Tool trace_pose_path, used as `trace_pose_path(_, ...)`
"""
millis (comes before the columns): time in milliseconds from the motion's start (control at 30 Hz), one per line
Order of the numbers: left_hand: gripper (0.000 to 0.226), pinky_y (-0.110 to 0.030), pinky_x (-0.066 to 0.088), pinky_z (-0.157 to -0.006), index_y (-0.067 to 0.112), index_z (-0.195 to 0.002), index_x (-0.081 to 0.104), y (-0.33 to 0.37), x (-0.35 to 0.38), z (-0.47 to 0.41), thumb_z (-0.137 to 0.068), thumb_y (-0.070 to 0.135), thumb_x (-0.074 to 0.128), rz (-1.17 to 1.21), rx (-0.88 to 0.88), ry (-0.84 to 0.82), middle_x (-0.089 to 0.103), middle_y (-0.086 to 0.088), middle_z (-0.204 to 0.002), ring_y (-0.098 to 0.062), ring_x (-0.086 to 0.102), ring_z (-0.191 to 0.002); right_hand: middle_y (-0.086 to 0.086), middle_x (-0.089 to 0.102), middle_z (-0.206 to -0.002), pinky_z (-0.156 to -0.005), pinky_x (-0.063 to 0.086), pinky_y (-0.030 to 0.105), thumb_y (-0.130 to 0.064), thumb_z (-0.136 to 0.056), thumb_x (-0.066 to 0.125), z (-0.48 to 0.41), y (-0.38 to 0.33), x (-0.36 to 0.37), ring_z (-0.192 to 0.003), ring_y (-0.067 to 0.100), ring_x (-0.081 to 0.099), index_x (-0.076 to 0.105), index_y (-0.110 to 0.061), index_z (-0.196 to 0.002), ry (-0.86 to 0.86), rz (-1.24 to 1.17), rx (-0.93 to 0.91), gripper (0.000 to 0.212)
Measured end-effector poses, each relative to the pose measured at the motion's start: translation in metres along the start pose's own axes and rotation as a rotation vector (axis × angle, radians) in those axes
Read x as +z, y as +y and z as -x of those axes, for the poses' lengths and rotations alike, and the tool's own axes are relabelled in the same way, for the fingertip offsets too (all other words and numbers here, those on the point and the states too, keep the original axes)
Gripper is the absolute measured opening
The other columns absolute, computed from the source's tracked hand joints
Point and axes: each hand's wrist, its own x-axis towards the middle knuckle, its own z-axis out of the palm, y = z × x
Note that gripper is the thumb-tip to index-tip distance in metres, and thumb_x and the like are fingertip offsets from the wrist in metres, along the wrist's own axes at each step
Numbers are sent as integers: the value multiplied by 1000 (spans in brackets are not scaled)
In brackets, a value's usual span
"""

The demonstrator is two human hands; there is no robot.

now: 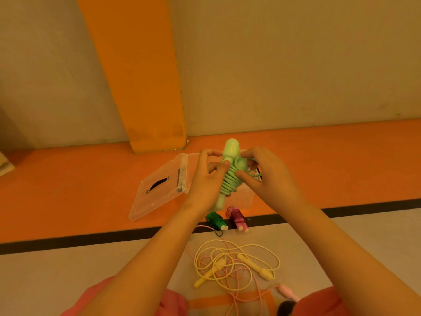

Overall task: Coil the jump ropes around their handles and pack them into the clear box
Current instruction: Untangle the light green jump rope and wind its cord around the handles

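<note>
I hold a light green jump rope point(230, 176) up in front of me, its cord coiled in tight turns around the two handles. My left hand point(208, 179) grips the handles from the left. My right hand point(266, 174) pinches the cord's loose end at the coil's right side. The clear box point(245, 199) lies on the orange floor behind the rope, mostly hidden by my hands. Its lid point(159, 188) is folded open to the left. A coiled dark green rope point(216, 221) and a coiled magenta rope point(238, 218) lie in front of the box.
A loose yellow rope point(237, 263) lies tangled with a pink rope point(288, 290) on the pale floor near my knees. A black line point(91, 239) divides the pale floor from the orange strip. A wall with an orange pillar point(145, 87) stands behind.
</note>
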Motion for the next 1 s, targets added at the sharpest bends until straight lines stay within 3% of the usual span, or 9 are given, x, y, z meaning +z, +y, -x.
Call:
trace_pose_path(67, 5, -32, 51, -49, 23, -104, 46, 2, -4, -4, -100, 20, 45, -32, 34, -37, 62, -20, -97, -27, 65, -59, -10, 48, -93, -72, 39, 25, -28, -80, 65, -2, 4, -5, -80, 5, 47, 58, -13, -109, -43, -33, -33, 33)
trace_pose_path(200, 20, -36, 52, -51, 26, -95, 56, 1, -10, -11, -103, 19, 40, -108, 55, -150, 59, -19, -95, -30, 66, -61, -6, 63, -97, -72, 48, 32, -22, -84, 65, -3, 8, -12, -87, 17, 62, 64, -12, -103, -44, 4, -48, 22)
trace_pose_path(333, 18, -42, 56, -56, 17, -98, 58, 4, -8, -11, -101, 10, 41, -112, 49, -234, 58, -20, -100, -27, 67, -62, -4, 67, -89, -67, 41, 20, -10, -82, 69, -4, 9, -18, -80, 10, 60, 66, -13, -94, -4, 22, 18, 12)
trace_pose_path(500, 14, -19, 50, -51, 11, -97, 54, 6, -7, -7, -96, 0, 45, -184, 69, -271, 56, -10, -96, -3, 63, -63, -14, 54, -84, -63, 35, 10, -6, -78, 70, -4, 1, -20, -76, 1, 50, 66, -14, -88, -18, 25, 29, 13)
trace_pose_path(567, 17, -16, 46, -50, 13, -94, 53, 5, -8, -4, -95, -2, 46, -215, 80, -270, 55, -8, -94, -1, 59, -60, -11, 54, -85, -68, 38, 15, -2, -76, 72, -2, -2, -22, -78, 7, 53, 66, -12, -85, -36, -11, 38, 15)
trace_pose_path(633, 18, -16, 45, -51, 16, -91, 52, 2, -8, 1, -96, 0, 46, -241, 84, -278, 55, -5, -92, -2, 57, -60, -10, 55, -82, -69, 38, 9, 0, -74, 73, 2, -5, -24, -76, 7, 53, 67, -11, -84, -55, -42, 49, 16)
trace_pose_path(800, 13, -23, 51, -56, 15, -95, 46, -3, -5, 17, -101, 5, 39, -249, 60, -284, 55, 0, -89, -3, 62, -64, -23, 59, -80, -70, 37, 2, -7, -79, 71, 18, -15, -21, -79, -13, 56, 67, -21, -90, -105, -186, 178, 18)
trace_pose_path(1000, 18, -39, 59, -66, 19, -101, 58, 5, -4, 28, -98, 6, 46, -205, 144, -187, 61, -4, -100, -15, 68, -73, -2, 67, -91, -74, 49, 16, -3, -80, 70, 23, -26, -22, -84, 3, 63, 63, -20, -89, 30, -457, 283, 20)
